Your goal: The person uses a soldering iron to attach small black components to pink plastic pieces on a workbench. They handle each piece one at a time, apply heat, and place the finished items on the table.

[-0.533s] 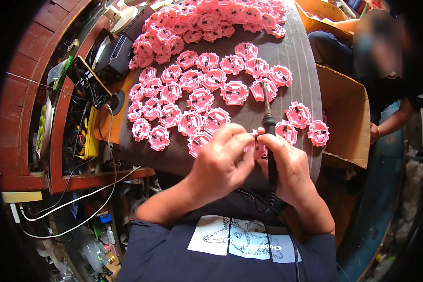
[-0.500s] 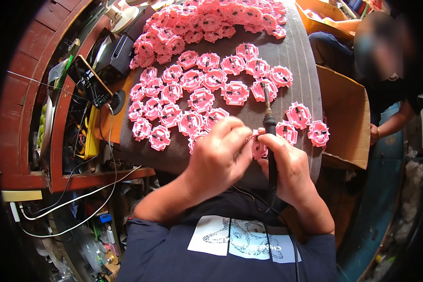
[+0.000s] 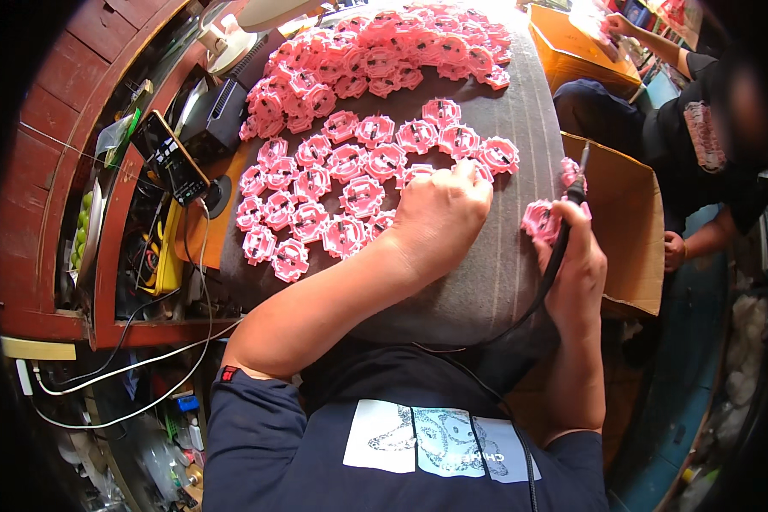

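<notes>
I see the left hand (image 3: pixel 446 209) has just swung out to the pink parts (image 3: pixel 363 196) spread on the grey surface (image 3: pixel 465 290), bunched, can't tell on what, while the right hand (image 3: pixel 576 264), grasping the soldering iron (image 3: pixel 577 189), shifted toward the carton (image 3: pixel 630 213), so they work apart

Left fingers (image 3: pixel 466 173) moved forward, right fingers (image 3: pixel 574 213) rightward.

The grey table (image 3: pixel 469 286) is seen from close above its near edge, by a head-worn fisheye camera pointed down and forward across it
</notes>
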Demonstrator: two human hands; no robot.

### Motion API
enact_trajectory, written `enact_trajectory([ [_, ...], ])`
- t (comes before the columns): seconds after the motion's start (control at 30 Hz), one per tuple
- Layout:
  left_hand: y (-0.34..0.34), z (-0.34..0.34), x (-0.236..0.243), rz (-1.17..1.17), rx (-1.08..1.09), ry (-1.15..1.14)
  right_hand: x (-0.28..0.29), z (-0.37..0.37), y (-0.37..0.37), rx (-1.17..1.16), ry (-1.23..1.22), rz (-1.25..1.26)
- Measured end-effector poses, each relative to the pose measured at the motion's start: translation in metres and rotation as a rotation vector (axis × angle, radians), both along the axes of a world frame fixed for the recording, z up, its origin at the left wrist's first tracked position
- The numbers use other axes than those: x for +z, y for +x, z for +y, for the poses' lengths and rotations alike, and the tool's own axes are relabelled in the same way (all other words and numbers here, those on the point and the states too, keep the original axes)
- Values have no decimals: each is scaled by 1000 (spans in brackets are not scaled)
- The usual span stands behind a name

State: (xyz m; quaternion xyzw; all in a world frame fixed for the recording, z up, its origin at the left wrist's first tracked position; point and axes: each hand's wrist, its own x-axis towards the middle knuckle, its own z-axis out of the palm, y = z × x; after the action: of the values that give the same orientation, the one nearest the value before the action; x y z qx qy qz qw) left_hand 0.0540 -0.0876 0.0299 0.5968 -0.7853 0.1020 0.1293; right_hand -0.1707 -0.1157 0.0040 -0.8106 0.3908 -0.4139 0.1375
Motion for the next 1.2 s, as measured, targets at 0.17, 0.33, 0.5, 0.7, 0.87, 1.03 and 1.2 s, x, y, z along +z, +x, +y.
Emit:
enact_trajectory([
  [0.17, -5, 20, 11, 80, -118, -37, -7, -9, -15, -105, -40, -68],
  [0.33, -4, 73, 14, 320, -192, 29, -2, 33, -9, 188, 20, -211],
  [0.5, -9, 95, -1, 484, -152, 80, -12, 53, 13, 472, -64, -177],
  [0.7, -10, 98, -8, 526, -243, 57, -5, 50, 17, 539, -123, -92],
  [0.87, -12, 99, -13, 595, -196, 40, -11, 50, 17, 489, -120, -79],
  [1.03, -26, 108, -16, 829, -96, 39, -5, 50, 22, 502, -42, -130],
  [1.2, -26, 102, -26, 836, -113, -20, -7, 51, 21, 480, 54, -222],
])
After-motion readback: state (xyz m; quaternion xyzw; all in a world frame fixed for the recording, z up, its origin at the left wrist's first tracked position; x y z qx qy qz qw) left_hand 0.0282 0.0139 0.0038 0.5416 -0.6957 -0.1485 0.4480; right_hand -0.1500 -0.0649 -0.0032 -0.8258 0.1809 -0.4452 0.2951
